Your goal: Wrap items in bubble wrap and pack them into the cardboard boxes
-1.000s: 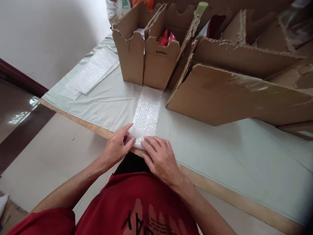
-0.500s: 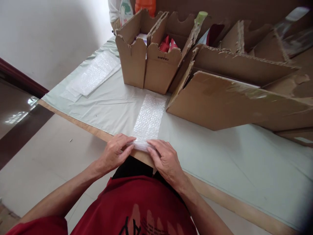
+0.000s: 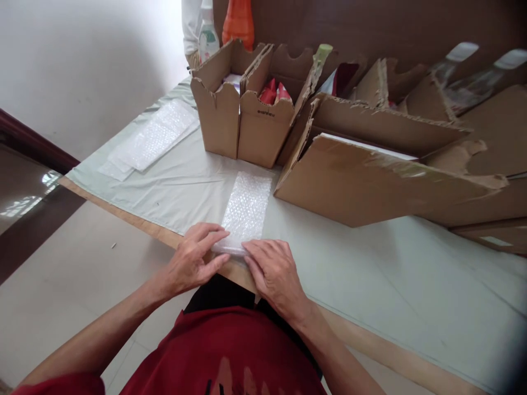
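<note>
A clear strip of bubble wrap [image 3: 246,206] lies on the cloth-covered table and runs away from me. Its near end is rolled or folded over by the table's front edge. At the left side of that folded end, my left hand [image 3: 200,257] has thumb and fingers closed around it. My right hand [image 3: 275,272] grips the right side the same way, its fingertips on top and thumb at the near side. Whether anything lies inside the fold cannot be made out.
More bubble wrap sheets [image 3: 160,134] lie at the left of the table. Cardboard boxes [image 3: 261,129] stand along the back, red packets inside one. A large cardboard holder [image 3: 349,186] reaches right. An orange bottle [image 3: 239,24], a spray bottle [image 3: 208,41] and clear bottles [image 3: 480,82] stand behind.
The flat part of the bubble wrap is a little shorter, with its near end turned further away from me. Both hands keep their hold. The camera view has tilted slightly upward.
</note>
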The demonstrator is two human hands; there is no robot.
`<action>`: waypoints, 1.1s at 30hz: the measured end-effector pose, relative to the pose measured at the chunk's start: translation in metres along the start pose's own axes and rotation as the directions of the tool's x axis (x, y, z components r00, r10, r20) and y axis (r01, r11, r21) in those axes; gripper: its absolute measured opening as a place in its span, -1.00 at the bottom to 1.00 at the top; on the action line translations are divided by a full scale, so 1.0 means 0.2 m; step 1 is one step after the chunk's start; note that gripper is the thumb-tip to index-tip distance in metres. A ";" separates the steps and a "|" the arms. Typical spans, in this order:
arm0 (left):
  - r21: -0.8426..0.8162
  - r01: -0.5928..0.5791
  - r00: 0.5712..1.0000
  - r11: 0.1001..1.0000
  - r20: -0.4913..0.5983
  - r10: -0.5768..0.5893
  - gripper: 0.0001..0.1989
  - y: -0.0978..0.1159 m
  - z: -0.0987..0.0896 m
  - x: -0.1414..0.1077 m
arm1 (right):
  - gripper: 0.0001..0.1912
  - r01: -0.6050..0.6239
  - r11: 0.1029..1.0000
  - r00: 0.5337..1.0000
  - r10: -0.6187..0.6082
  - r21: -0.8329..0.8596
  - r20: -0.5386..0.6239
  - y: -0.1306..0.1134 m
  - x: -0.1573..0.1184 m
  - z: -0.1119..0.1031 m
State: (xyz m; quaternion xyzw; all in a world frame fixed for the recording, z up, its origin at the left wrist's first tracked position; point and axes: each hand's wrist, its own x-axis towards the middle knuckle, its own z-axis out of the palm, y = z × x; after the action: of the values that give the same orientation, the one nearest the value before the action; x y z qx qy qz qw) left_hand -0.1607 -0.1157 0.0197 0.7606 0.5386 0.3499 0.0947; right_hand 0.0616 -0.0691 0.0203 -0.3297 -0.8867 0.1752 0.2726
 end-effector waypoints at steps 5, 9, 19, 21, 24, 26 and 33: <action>-0.041 0.015 0.997 0.999 0.081 -0.011 -0.74 -0.02 0.01 0.02 | -0.76 -0.087 0.996 0.996 0.086 0.033 0.011 0.01 -0.01 -0.04; 0.052 0.086 0.993 0.995 0.080 -0.090 -0.76 -0.08 0.07 0.12 | -0.73 -0.060 0.977 0.995 0.041 -0.207 -0.096 0.02 0.00 -0.04; -0.104 -0.014 0.998 0.994 0.055 0.020 -0.72 -0.01 0.03 0.05 | -0.74 -0.107 0.992 0.992 0.102 0.061 0.079 0.05 0.00 -0.07; -0.086 0.013 0.998 0.996 0.068 -0.008 -0.76 -0.02 0.04 0.06 | -0.74 -0.110 0.994 0.994 0.110 0.011 0.029 0.05 -0.02 -0.08; 0.024 0.065 0.997 0.998 0.033 -0.065 -0.78 -0.04 0.09 0.11 | -0.71 -0.061 0.987 0.994 0.046 -0.151 -0.100 0.04 -0.02 -0.07; 0.066 0.108 0.994 0.992 -0.017 -0.107 -0.78 -0.05 0.11 0.13 | -0.70 -0.005 0.978 0.998 -0.008 -0.208 -0.060 0.03 -0.01 -0.06; -0.515 0.509 0.808 0.689 0.011 -0.589 -0.64 0.07 0.06 0.02 | -0.73 -0.099 0.992 0.994 0.095 -0.082 -0.060 0.08 0.07 0.00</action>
State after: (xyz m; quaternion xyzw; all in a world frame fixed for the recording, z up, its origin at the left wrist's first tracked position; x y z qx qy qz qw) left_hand -0.1420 -0.1153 0.0188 0.4834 0.6392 0.4891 0.3442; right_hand 0.0613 -0.0489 0.0184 -0.3885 -0.8683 0.1413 0.2743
